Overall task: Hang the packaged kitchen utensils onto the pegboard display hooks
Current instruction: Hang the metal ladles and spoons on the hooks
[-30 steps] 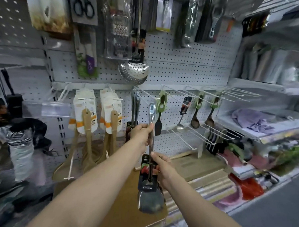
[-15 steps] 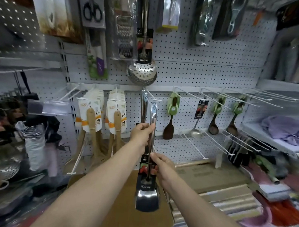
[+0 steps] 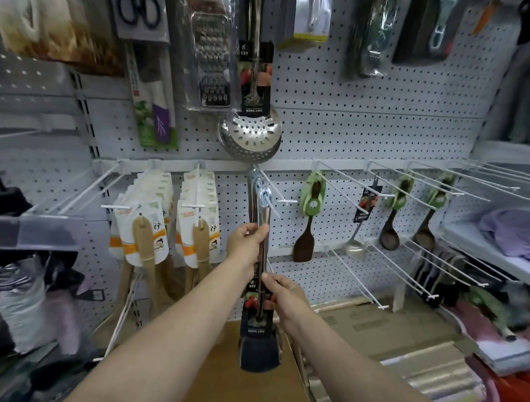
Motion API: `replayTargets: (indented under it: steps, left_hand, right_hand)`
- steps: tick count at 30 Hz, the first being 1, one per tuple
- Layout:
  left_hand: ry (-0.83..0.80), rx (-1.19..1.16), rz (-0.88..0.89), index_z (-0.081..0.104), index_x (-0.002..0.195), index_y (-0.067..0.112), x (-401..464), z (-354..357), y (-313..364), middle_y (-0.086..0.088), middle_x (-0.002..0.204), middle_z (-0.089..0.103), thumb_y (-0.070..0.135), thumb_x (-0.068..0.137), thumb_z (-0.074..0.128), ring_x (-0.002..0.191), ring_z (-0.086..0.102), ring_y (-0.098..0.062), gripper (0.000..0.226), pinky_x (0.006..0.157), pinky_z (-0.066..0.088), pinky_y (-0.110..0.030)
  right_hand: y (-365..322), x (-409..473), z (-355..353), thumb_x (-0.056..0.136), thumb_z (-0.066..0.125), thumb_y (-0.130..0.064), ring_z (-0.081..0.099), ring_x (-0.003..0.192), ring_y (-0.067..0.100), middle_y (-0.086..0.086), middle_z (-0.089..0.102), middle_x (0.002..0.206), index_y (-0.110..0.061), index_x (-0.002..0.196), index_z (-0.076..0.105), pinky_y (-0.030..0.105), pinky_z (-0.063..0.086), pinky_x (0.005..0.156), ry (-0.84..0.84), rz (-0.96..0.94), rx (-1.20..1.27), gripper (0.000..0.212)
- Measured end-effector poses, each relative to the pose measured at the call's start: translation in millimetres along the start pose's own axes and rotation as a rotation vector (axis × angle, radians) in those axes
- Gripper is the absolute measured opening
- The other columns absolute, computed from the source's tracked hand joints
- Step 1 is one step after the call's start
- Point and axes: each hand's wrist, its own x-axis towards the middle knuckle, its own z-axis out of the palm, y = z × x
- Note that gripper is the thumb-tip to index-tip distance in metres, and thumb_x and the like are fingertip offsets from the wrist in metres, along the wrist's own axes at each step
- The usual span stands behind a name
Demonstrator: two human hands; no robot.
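Both hands clamp the steel spatula (image 3: 261, 292) upright: left hand (image 3: 246, 245) wraps its shaft, right hand (image 3: 283, 299) pinches the label card lower down. Its handle hole sits at the hook (image 3: 273, 198) just below the slotted skimmer (image 3: 250, 133).

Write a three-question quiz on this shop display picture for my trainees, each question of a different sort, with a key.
1. True or false: the steel spatula is held by both hands.
2. Which hand grips its handle higher up? A) left hand B) right hand
3. Fill in: the hanging hole at the spatula's top is at a white ____.

Key: 1 true; 2 A; 3 hook.
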Motion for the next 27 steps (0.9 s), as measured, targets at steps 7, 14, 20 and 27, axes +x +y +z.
replayTargets:
  steps: [7, 14, 20, 27]
  left_hand:
    - [0.006, 0.023, 0.061, 0.067, 0.098, 0.023, 43, -3, -4, -0.008, 0.102, 0.074, 0.030, 0.090, 0.074, 0.096, 0.069, -0.030, 0.013, 0.080, 0.059, -0.040]
    - [-0.019, 0.015, 0.133, 0.067, 0.102, 0.022, 61, -4, -18, -0.006, 0.100, 0.073, 0.027, 0.091, 0.072, 0.095, 0.068, -0.022, 0.014, 0.096, 0.054, -0.047]
    - [-0.022, 0.024, 0.132, 0.067, 0.099, 0.025, 56, -4, -14, -0.003, 0.101, 0.073, 0.028, 0.091, 0.071, 0.099, 0.068, -0.021, 0.009, 0.097, 0.054, -0.044]
    - [0.053, -0.004, 0.006, 0.061, 0.116, 0.019, 16, -13, -22, 0.005, 0.108, 0.066, 0.037, 0.093, 0.069, 0.098, 0.060, -0.013, 0.031, 0.093, 0.048, -0.033]
  right_hand:
    - [-5, 51, 17, 0.091, 0.073, -0.021, 0.069, 0.077, 0.016, 0.008, 0.075, 0.093, -0.011, 0.094, 0.072, 0.022, 0.052, 0.059, 0.040, -0.060, -0.072, 0.011]
    - [-3, 79, 16, 0.093, 0.071, -0.019, 0.070, 0.077, 0.016, 0.005, 0.076, 0.088, -0.009, 0.097, 0.071, 0.025, 0.052, 0.064, 0.034, -0.060, -0.083, 0.011]
    - [-7, 77, 15, 0.091, 0.072, -0.018, 0.069, 0.084, 0.021, 0.012, 0.075, 0.101, -0.011, 0.106, 0.071, 0.027, 0.052, 0.067, 0.041, -0.043, -0.091, 0.016]
    - [-24, 42, 6, 0.094, 0.070, -0.024, 0.056, 0.089, 0.001, -0.006, 0.065, 0.102, -0.017, 0.120, 0.063, 0.025, 0.043, 0.079, 0.098, -0.042, -0.108, 0.027]
